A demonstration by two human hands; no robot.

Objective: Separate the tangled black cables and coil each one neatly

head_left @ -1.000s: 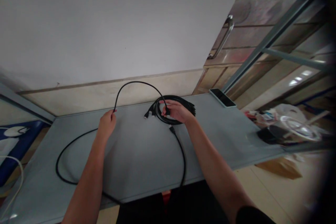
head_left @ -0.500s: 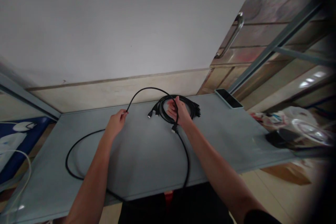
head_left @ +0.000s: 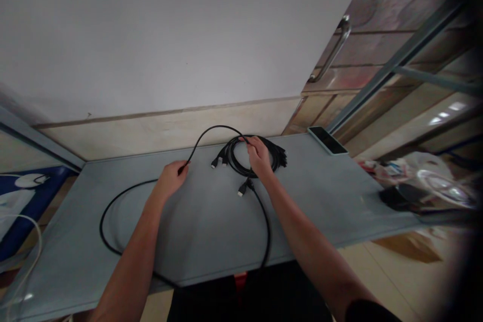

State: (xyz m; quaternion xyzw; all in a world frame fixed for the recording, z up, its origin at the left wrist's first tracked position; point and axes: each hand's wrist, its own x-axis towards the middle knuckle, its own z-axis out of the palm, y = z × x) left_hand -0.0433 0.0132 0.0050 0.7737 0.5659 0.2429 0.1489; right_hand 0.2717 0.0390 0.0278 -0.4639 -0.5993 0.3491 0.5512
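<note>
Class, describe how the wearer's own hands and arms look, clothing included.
The left hand and right hand are ungloved, with no watch or bracelet showing. Both forearms are uncovered. A black sleeve shows at the lower right; no left sleeve is in view.

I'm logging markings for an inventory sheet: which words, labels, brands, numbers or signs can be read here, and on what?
None can be read.
Arched black cable, coiled black cables: no legible print.
Plug in front of the coil: too small to tell.
Phone-shaped device: no text visible.
Clutter at right: too blurred.
</note>
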